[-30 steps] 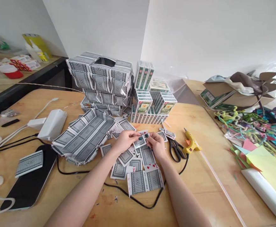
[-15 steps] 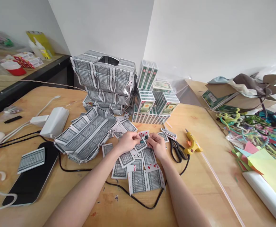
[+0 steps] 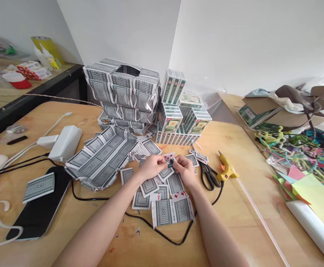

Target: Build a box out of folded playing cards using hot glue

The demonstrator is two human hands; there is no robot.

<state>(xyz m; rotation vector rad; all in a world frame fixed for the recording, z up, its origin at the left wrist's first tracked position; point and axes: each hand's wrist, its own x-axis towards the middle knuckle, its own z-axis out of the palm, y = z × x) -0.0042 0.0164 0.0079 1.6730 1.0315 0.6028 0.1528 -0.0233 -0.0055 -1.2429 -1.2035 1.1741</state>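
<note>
My left hand [image 3: 152, 167] and my right hand [image 3: 184, 170] meet over a pile of loose playing cards. Both are closed, thumb and fingers pinched at the edges of a playing card [image 3: 168, 156] that shows red diamonds. Fingers partly cover it. Beneath them lie grey-backed cards [image 3: 149, 187], overlapping, some face up. Closer to me, a folded piece made of cards [image 3: 163, 213] has its side edges bent up. To the left of my left hand rests an open tray built from cards [image 3: 101, 159].
A box structure of cards [image 3: 123, 89] stands at the back, beside stacked card packs [image 3: 175, 122]. Black scissors [image 3: 208, 176] and a yellow glue gun [image 3: 227, 168] lie right, its black cable [image 3: 139, 218] looping in front. A phone [image 3: 39, 211] and white adapter [image 3: 66, 142] are left.
Both hands stay nearly in place, still pinching the card, with only slight finger movement. The whole view has shifted a little.
</note>
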